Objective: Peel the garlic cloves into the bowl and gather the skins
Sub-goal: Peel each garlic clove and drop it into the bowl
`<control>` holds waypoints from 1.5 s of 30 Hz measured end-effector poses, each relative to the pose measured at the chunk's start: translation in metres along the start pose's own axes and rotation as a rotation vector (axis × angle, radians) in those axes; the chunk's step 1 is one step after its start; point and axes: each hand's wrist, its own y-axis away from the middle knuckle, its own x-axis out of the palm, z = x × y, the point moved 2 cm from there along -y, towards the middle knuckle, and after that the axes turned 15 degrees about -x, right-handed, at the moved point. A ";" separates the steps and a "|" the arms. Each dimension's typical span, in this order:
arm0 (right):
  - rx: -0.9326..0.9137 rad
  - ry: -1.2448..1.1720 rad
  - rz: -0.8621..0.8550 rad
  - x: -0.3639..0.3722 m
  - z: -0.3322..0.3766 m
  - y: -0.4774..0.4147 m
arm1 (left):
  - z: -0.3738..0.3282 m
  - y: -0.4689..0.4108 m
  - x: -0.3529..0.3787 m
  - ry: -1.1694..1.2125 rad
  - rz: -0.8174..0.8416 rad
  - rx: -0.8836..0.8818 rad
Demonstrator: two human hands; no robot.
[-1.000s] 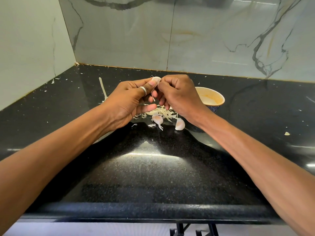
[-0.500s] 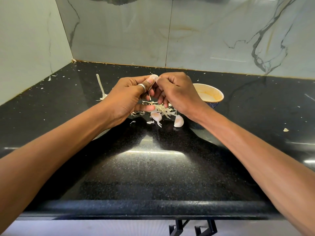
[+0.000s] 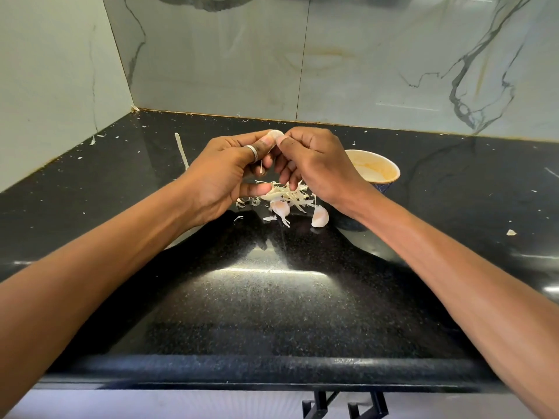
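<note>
Both hands meet above the black counter. My left hand (image 3: pixel 230 173), with a ring on the thumb, pinches a pale garlic clove (image 3: pixel 275 135) between thumb and fingers. My right hand (image 3: pixel 314 164) pinches the same clove from the right with curled fingers. A thin strip of skin (image 3: pixel 260 168) hangs below the hands. Under them lies a pile of garlic skins (image 3: pixel 284 195), with two unpeeled cloves (image 3: pixel 280 208) (image 3: pixel 320 217) at its near side. A blue bowl (image 3: pixel 390 173) with a cream inside stands just right of my right hand, partly hidden by it.
The black stone counter (image 3: pixel 272 313) ends in a rounded front edge. Marble walls close the back and left. A long pale stalk (image 3: pixel 181 149) lies behind my left hand. Small skin scraps, one of them a scrap (image 3: pixel 511 232) at right, are scattered around.
The hands stay together on the clove and have barely moved. The camera view has shifted slightly.
</note>
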 end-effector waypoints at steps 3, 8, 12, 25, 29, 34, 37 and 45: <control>-0.003 0.079 -0.064 -0.002 0.001 -0.001 | 0.000 -0.001 -0.002 -0.004 -0.036 0.007; -0.040 0.136 -0.106 -0.006 0.004 -0.004 | 0.002 -0.002 -0.002 -0.028 -0.067 0.025; -0.029 0.138 -0.104 -0.008 0.008 -0.009 | 0.001 -0.001 -0.002 -0.038 -0.101 0.041; 0.018 -0.017 0.017 -0.015 0.005 -0.014 | 0.003 -0.009 -0.007 0.031 -0.150 0.023; 0.016 -0.047 -0.046 -0.015 0.002 -0.010 | 0.002 -0.008 -0.006 0.046 -0.135 0.032; 0.049 -0.111 -0.106 -0.012 0.003 -0.005 | 0.001 -0.007 -0.005 0.074 -0.153 0.041; 0.072 -0.126 -0.127 -0.009 0.002 -0.001 | 0.004 -0.008 -0.005 0.066 -0.147 0.037; 0.045 0.007 -0.168 -0.001 -0.001 0.006 | 0.008 -0.006 -0.003 0.081 -0.095 0.034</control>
